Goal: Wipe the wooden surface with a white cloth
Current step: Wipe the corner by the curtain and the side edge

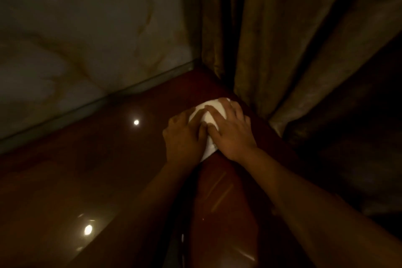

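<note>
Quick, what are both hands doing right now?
Left hand: open, fingers spread flat on the white cloth, pressing it on the wooden surface.
Right hand: open, flat on the same cloth.

A dim furnished room, maybe a home or hotel: heavy curtain [293, 39] at right, marble-like wall panel [87, 39] upper left, glossy wooden worktop [97, 159] below.

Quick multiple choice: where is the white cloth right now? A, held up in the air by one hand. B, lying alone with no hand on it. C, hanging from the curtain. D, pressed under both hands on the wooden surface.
D: the white cloth lies flat on the wooden surface, with the left hand and right hand both pressing on it, beside the curtain.
</note>
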